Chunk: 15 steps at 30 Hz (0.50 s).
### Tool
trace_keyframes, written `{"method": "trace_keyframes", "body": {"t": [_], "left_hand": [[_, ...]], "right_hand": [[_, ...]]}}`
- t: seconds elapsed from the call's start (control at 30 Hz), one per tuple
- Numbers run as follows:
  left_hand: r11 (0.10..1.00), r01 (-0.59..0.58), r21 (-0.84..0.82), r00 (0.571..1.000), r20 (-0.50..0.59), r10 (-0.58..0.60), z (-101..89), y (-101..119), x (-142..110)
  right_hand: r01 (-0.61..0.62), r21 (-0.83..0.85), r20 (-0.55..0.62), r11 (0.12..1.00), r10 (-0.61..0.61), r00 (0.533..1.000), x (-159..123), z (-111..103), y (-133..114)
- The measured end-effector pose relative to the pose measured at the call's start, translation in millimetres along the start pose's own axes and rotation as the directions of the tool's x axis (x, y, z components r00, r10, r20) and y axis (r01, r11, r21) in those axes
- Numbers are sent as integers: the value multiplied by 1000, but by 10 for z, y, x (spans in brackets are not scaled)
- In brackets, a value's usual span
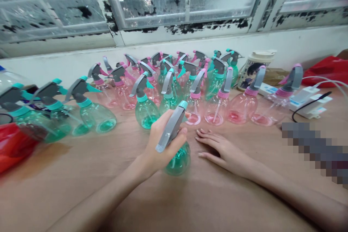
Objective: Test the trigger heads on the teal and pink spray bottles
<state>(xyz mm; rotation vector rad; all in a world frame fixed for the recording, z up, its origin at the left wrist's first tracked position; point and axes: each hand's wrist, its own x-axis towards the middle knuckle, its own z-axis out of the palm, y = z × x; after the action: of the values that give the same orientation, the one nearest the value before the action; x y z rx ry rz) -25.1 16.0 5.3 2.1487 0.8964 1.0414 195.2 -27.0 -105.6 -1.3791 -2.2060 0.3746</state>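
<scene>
Probably for steadiness, the left hand [154,139] curls its fingers round a green spray bottle [178,163], nearer than the bottle rows [146,112] toward the table's [73,179] far edge; the right hand [227,152] rests empty, fingers loosely spread.

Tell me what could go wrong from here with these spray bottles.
The left hand holds a green bottle close to the front row of bottles; a bump might topple one. The rightmost pink bottle stands beside white adapters and a black cable; if it tipped that way, it could knock them.
</scene>
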Motion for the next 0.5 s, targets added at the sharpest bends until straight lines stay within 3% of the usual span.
{"method": "trace_keyframes", "body": {"t": [0.5], "left_hand": [[999, -27, -24, 999, -23, 26, 7, 9, 14]], "right_hand": [[38, -81, -7, 996, -39, 999, 19, 0, -25]]}}
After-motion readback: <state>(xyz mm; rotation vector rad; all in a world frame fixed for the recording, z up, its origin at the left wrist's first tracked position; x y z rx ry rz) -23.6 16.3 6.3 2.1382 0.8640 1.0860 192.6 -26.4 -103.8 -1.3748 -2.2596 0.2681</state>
